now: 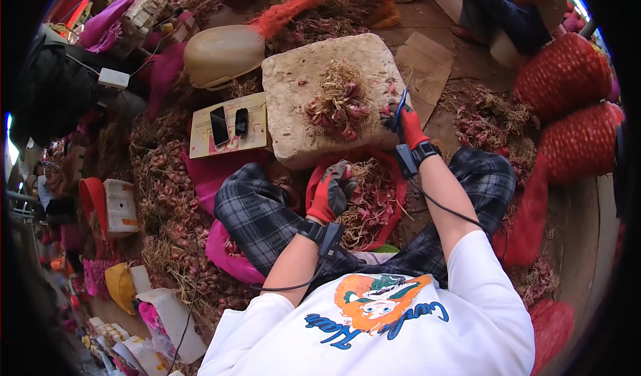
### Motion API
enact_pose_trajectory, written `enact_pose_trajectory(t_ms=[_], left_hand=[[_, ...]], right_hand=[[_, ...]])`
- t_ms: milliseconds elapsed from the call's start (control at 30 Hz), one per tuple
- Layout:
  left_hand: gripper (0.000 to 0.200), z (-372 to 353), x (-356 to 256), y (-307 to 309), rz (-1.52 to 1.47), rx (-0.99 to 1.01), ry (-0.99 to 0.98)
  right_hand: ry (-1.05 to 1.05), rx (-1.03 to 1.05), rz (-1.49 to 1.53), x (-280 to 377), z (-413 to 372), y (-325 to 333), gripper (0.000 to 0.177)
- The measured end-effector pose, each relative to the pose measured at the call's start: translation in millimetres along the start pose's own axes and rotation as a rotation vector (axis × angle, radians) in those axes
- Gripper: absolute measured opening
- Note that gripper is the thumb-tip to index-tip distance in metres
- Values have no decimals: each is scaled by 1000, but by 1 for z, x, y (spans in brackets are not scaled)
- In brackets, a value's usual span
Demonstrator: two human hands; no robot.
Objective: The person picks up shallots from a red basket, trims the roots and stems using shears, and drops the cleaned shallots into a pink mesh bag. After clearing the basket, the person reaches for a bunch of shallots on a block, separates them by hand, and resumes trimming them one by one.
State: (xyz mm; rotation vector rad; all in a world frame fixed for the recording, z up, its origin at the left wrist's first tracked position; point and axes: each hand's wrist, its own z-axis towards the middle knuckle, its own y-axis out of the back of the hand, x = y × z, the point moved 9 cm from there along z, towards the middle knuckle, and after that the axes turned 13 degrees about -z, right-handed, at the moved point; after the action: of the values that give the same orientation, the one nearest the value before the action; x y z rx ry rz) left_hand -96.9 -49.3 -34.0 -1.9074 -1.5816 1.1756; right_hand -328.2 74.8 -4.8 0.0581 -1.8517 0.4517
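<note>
My left hand (328, 192), in a red and grey glove, is closed around a shallot (346, 170) whose pinkish skin shows at the fingertips. It hovers over a red mesh bag (398, 206) filled with trimmed stalks and loose skins (369, 209). Scissors with blue handles (400, 109) are in my right hand (410, 127), also gloved, at the right edge of a pale foam block (290, 89). On that block lies a bunch of shallots (340, 105) with dry stalks, and a few loose pieces are scattered about it.
Left of the block, a phone (219, 126) and a small black device (241, 121) rest on a cardboard box (200, 145). Behind it sits a beige plastic basin (224, 55). Heaped shallots (177, 196) cover the left floor; full red net sacks (564, 75) stand right, near another person (514, 15).
</note>
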Motion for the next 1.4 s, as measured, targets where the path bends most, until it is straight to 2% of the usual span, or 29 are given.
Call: enact_pose_trajectory(t_ms=[100,200,267,333,400,500,600,633,667,700,733,767,833,867,900,933,967,1067,1133,1167,1267,1400], left_hand=[[20,1,9,3,18,81,108],[22,-7,-1,-16,32,88,30],[22,0,2,-14,-18,125,-18],[22,2,5,-17,-16,153,-23],[20,0,9,-25,37,173,16],[18,2,24,-9,180,98,81],[22,-14,41,-26,543,333,116],[21,-23,38,-40,802,516,-13],[21,-34,34,-53,1036,674,-193],[22,-32,36,-44,988,688,-175],[22,-30,37,-40,797,658,-51],[23,-32,37,-40,602,612,62],[22,-37,46,-38,-83,394,471],[21,-32,43,-34,-145,358,483],[21,-25,39,-27,-208,322,494],[20,-21,37,-22,-272,284,503],[22,-18,33,-19,-264,220,480],[25,-16,26,-23,-290,208,491],[24,-20,14,-30,-147,243,321],[24,-21,10,-33,-75,260,236],[25,-15,14,-24,46,214,161],[25,-28,15,-38,424,294,96]], right_hand=[[15,-28,-26,2,25,17,14],[249,-117,-541,60,-34,8,17],[206,-106,-593,45,-63,25,17],[-23,132,-430,10,-107,26,34],[-224,150,-408,-11,-155,19,33],[-45,166,-447,-31,-176,2,38],[45,104,-417,-34,-170,-11,33],[9,202,-245,-38,-166,-19,28],[-13,205,-181,-38,-164,-17,27],[-35,210,-117,-37,-163,-12,26],[-57,216,-54,-35,-162,-8,25],[-184,246,-51,-53,-158,-3,24],[-321,280,10,-62,-165,8,28],[-390,297,40,-61,-171,8,30],[-406,227,-181,-64,-175,20,31],[-346,275,-319,-56,-183,19,32],[-283,322,-456,-46,-192,18,32],[-101,385,-794,-25,-221,8,35],[-44,410,-967,-8,-237,2,36],[-3,398,-915,-7,-239,4,41],[-17,340,-1054,-5,-241,9,34],[83,334,-1090,6,-240,2,34]])
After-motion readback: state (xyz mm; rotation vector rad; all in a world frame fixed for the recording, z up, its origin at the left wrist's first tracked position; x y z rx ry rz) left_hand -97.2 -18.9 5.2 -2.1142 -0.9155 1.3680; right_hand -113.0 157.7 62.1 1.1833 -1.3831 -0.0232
